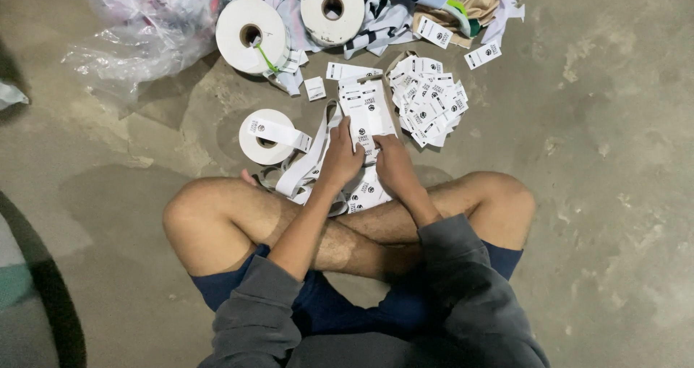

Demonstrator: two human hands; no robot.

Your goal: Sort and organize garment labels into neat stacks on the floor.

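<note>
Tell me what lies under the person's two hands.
Under the left hand and right hand lies a strip of white printed labels, stretching away over the concrete floor. More label tape trails below. The hands cover the strip's near end, so its edge cannot be seen.

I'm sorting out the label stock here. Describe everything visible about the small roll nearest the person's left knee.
The small roll is white ribbon-like label tape wound around a hollow core, lying flat on the concrete floor with its hole facing up. It is the smallest of three rolls. A loose end with dark round printed marks drapes across its top toward the right. It sits just beyond the left knee, left of the left hand; no hand touches it.
</note>
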